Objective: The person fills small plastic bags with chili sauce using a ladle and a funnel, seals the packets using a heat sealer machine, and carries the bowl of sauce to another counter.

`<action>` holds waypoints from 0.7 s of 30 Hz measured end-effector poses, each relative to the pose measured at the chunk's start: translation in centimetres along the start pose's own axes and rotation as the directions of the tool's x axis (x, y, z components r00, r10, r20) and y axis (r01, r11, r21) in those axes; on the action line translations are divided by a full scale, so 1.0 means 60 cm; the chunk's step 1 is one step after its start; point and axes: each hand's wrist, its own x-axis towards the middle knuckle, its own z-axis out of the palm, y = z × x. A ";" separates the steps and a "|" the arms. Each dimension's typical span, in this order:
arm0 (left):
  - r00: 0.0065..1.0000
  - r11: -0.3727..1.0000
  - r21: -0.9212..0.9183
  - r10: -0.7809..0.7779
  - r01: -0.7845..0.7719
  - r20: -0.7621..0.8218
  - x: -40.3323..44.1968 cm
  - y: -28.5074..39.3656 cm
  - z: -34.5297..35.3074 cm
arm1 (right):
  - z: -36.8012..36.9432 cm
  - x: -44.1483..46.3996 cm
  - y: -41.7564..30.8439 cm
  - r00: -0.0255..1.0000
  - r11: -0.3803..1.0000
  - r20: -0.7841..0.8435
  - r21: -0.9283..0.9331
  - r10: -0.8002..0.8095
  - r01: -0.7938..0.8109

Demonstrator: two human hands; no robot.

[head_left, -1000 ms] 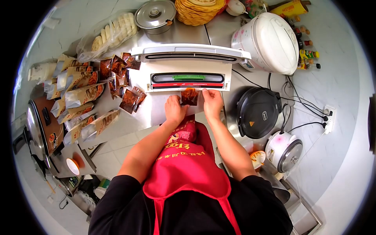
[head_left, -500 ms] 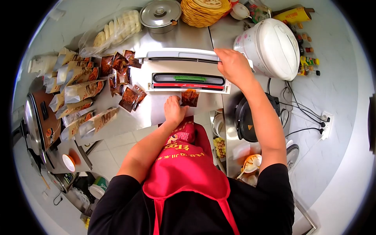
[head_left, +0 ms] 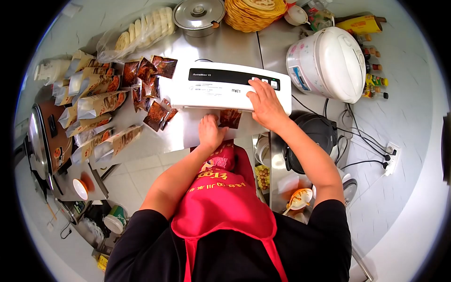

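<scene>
A white vacuum sealer (head_left: 211, 96) with a black control strip lies on the steel counter, its lid down. My right hand (head_left: 267, 104) rests on the lid's right part, fingers stretched out toward the buttons. Out from under the sealer's front edge sticks a clear packet of dark red sauce (head_left: 230, 119). At that packet's lower left edge my left hand (head_left: 211, 132) has its fingers curled and its thumb against the packet. Several similar filled packets (head_left: 157, 115) lie in a pile left of the sealer.
Paper food bags (head_left: 101, 104) stand in a row at the left. Behind are bagged flatbreads (head_left: 145, 30), a lidded steel pot (head_left: 198, 16) and a wicker basket (head_left: 249, 16). A white rice cooker (head_left: 329, 63), a black appliance (head_left: 312, 141) and loose cables (head_left: 361, 134) are at the right.
The sealer's lid has swung down from open to closed. My right hand has moved from the raised lid's right end onto its top. My left hand stays at the packet.
</scene>
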 end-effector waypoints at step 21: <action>1.000 1.000 -0.024 0.000 0.000 0.011 0.003 0.000 0.000 | 0.039 -0.018 -0.020 1.000 0.998 -0.021 -0.060 0.015 -0.016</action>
